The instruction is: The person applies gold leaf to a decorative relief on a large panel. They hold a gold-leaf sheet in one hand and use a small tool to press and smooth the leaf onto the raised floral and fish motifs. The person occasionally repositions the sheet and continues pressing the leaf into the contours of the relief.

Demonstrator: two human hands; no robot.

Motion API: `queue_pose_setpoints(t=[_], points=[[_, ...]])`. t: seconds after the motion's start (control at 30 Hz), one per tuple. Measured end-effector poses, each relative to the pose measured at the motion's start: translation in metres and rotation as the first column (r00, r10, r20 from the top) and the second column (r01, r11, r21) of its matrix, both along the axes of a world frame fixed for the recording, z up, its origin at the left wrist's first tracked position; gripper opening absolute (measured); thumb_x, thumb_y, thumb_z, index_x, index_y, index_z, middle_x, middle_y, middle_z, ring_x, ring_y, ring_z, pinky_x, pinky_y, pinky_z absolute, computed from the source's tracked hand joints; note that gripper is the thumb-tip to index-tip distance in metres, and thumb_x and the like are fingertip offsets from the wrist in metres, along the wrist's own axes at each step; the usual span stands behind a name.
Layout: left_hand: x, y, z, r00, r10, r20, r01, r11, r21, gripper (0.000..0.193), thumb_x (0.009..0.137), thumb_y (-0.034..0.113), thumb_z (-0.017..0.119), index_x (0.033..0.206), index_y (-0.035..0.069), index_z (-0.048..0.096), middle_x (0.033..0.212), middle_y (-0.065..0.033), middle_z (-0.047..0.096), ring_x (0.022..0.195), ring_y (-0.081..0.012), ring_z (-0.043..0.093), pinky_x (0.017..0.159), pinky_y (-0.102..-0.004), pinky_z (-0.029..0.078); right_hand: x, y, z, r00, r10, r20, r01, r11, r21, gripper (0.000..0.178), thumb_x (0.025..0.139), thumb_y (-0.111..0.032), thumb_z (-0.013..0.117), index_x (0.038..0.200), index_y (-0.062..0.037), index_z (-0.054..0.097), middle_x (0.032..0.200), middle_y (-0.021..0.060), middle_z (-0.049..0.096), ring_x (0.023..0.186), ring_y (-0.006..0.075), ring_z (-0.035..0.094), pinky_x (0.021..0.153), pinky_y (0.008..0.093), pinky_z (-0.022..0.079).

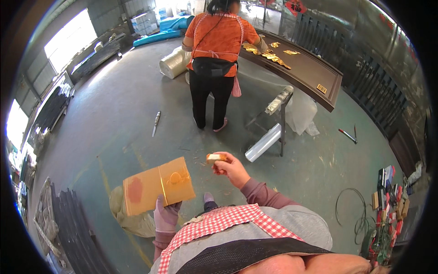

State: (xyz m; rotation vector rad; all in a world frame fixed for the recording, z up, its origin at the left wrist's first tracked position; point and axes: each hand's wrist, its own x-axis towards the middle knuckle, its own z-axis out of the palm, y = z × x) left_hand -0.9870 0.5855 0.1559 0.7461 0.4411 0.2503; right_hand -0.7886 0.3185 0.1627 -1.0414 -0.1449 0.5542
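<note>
the cardboard [153, 187] partly hides the gloved left hand [167, 214].

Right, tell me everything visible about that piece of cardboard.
The cardboard is brown, flat and roughly rectangular. Its visible face carries a reddish-brown patch toward the left, a shiny gold strip across it right of the middle, and a rounded outline near the right end. It slants in the picture, right end higher. The person's left grip, in a pale glove, holds its lower edge. Whether it is folded is unclear.
</note>
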Motion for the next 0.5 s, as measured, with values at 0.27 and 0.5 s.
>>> queue_pose_setpoints(t=[0.27, 0.5], points=[[0.21, 0.053, 0.021, 0.97, -0.244, -0.016, 0.244, 0.969, 0.043, 0.058, 0.113, 0.048, 0.053, 0.151, 0.004, 0.051, 0.147, -0.0132, 0.062, 0.131, -0.0313, 0.066, 0.104, -0.0481, 0.061, 0.141, 0.0, 0.019, 0.929, -0.369, -0.01, 0.367, 0.919, 0.142, 0.039, 0.106, -0.005, 0.064, 0.144, -0.0044, 0.058, 0.124, 0.0121, 0.073, 0.1, 0.0184, 0.074, 0.087, 0.0304, 0.063], [0.348, 0.061, 0.035, 0.831, -0.533, -0.159, 0.556, 0.797, 0.236, 0.048, 0.118, 0.039, 0.047, 0.143, 0.0, 0.057, 0.138, -0.0147, 0.067, 0.123, -0.029, 0.07, 0.099, -0.0458, 0.064, 0.215, -0.018, 0.048, 0.855, -0.518, -0.026, 0.498, 0.804, 0.325, 0.035, 0.116, -0.026, 0.053, 0.146, -0.0075, 0.057, 0.119, 0.014, 0.073, 0.092, 0.0145, 0.07, 0.081, 0.0269, 0.06]])
